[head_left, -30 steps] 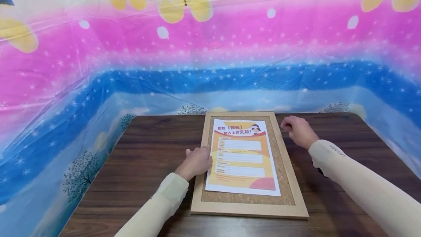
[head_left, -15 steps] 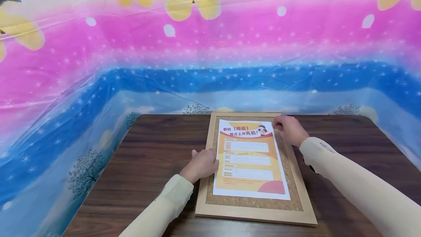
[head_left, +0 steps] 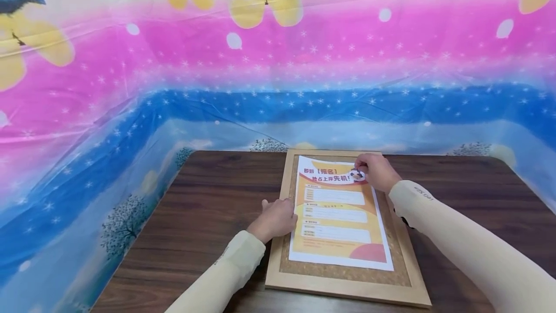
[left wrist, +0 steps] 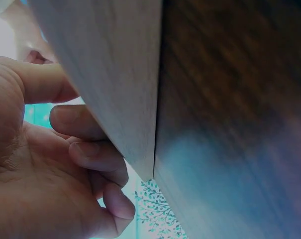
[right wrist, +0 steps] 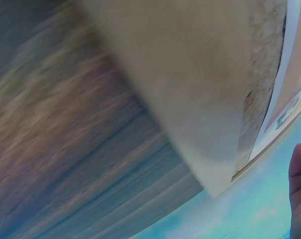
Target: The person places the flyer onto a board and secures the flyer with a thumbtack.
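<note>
Head view: the right hand (head_left: 378,172) has just reached the far right corner of the paper (head_left: 336,216) on the corkboard (head_left: 347,288), centring work there; its grip's closure is unclear. Left hand (head_left: 274,219) rests, relaxed, at the left edge.

Bright head view, dimmer wrist views — bluish glare on tabletop (left wrist: 215,139), seemingly out of focus

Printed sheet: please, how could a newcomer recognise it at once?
On the dark table lies a corkboard with a pale wooden frame. The printed sheet lies upon it, white-edged with a red heading. Its yellow and orange print sets it apart from the plain brown cork.
</note>
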The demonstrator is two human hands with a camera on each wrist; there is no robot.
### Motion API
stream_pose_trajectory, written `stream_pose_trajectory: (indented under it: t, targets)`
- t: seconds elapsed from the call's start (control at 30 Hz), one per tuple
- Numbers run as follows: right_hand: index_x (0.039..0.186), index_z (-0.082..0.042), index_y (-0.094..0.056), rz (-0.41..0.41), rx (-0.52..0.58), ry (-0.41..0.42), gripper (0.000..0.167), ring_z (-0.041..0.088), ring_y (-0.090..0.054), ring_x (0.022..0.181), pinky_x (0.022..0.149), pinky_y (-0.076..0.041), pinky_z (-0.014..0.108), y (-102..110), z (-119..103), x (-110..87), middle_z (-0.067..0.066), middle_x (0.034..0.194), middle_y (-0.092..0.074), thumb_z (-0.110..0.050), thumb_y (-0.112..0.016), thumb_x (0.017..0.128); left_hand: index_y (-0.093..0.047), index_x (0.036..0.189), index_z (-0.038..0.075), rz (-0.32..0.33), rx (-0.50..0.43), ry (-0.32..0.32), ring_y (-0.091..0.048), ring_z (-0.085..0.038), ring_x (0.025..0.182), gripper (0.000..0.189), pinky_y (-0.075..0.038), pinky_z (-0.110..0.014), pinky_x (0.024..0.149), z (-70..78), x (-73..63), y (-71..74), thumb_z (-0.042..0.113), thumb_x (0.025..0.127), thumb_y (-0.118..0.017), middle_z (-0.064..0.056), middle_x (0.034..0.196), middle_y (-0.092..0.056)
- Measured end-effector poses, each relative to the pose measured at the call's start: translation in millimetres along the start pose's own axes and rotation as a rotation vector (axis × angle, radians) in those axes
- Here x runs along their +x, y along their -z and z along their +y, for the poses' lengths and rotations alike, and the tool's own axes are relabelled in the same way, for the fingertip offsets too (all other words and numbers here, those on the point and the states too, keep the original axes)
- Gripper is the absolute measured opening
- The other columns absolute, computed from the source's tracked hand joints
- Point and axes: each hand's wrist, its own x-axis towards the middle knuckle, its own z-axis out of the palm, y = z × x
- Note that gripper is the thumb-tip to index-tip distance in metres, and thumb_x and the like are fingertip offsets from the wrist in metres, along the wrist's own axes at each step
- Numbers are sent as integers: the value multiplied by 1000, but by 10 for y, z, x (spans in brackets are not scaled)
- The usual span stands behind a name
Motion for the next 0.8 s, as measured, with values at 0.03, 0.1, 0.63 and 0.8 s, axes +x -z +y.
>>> stream_pose_trajectory:
  t: [0.03,0.1,0.63,0.8]
  targets:
    - [93,-7,-63,-8,7,7,17,24,-51,84,73,-44,40,-28,2,26,8,92,-58,7,-54,91,-62,88,8,0,0,-2,-49,-16,61,16,-28,-46,82,-4,-3,-1,19,94,-53,1,70,-54]
    - [93,-7,-62,-25,20,13,15,23,-51,83,72,-44,39,-74,-10,70,8,91,-58,6,-56,91,-62,87,8,2,1,-5,-48,-16,61,16,-28,-46,81,-8,-9,5,20,94,-53,1,70,-53]
    - [90,-8,-61,-106,31,18,15,24,-49,80,70,-40,38,-191,-168,278,6,88,-57,3,-51,94,-61,85,8,9,14,-3,-48,-15,61,17,-29,-46,81,-30,-46,12,21,93,-55,1,69,-52]
    - [89,-9,-63,-131,24,-21,15,24,-51,80,72,-40,39,-197,-161,377,6,87,-58,0,-52,94,-62,93,6,7,27,-5,-50,-14,62,18,-29,-49,85,-10,-40,8,23,93,-55,0,72,-55]
